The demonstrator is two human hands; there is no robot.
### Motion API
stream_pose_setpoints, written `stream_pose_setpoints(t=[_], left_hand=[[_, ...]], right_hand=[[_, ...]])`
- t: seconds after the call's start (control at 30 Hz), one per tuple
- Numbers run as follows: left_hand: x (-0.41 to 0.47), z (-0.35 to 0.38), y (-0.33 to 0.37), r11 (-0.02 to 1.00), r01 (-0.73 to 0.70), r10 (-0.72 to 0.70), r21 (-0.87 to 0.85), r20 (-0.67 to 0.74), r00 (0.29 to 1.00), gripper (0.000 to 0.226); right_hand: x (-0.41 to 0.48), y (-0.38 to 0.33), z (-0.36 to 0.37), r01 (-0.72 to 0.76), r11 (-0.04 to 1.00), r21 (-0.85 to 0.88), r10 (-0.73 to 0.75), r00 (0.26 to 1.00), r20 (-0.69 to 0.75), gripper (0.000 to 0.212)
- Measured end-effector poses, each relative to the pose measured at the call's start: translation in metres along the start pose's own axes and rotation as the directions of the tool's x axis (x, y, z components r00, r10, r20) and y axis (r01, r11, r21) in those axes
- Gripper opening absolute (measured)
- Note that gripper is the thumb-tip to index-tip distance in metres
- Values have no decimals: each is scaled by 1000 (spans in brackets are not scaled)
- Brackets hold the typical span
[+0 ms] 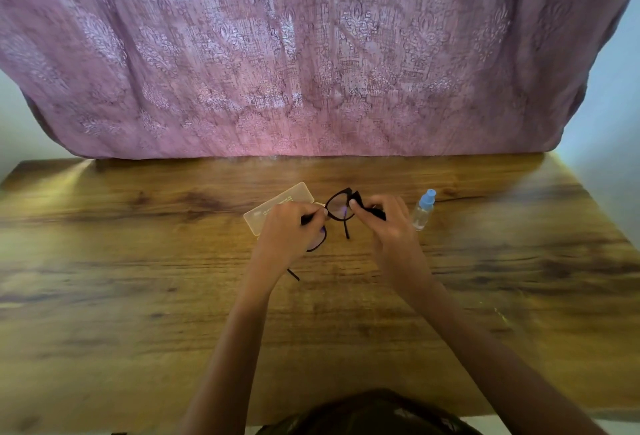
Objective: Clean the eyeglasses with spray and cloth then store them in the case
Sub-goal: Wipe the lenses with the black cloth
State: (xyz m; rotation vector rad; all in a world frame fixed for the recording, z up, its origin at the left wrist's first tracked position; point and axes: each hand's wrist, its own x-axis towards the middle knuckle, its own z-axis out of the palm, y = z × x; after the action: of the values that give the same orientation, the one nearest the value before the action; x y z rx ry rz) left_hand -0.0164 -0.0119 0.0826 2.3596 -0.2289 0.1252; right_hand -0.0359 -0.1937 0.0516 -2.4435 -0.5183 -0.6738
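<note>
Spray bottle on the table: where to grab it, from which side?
Wrap the clear round body of the spray bottle, below the blue cap, coming from its right: it seems to stand upright, and the right hand with the cloth crowds its left.

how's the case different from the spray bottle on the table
The case is a flat pale rectangle; the spray bottle is narrow and clear with a blue top. The case is partly hidden behind the left hand, which holds the eyeglasses; the spray bottle sits in plain view beside the right hand, which pinches the cloth. Both rest on the wooden table, and neither is being held.
</note>
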Motion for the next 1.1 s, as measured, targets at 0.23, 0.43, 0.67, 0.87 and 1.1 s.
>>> stream_pose_setpoints(t=[0.23,0.43,0.67,0.87,1.1], left_hand=[[1,0,-1,998,-35,35,47,-2,999,27],[-2,1,1,997,-69,69,40,-9,998,25],[-3,1,1,998,-56,56,34,-4,998,24],[-2,0,2,999,-31,31,30,-7,999,23],[-3,1,1,998,-44,45,48,-17,999,25]], right_hand=[[-10,-11,10,131,991,-32,-131,991,-1,39],[3,-10,16,136,990,-36,-137,990,-30,43],[16,-5,10,41,998,-47,-42,999,-23,39],[15,-8,13,159,980,-122,-155,987,42,28],[19,0,11,91,984,-152,-91,996,9,28]])
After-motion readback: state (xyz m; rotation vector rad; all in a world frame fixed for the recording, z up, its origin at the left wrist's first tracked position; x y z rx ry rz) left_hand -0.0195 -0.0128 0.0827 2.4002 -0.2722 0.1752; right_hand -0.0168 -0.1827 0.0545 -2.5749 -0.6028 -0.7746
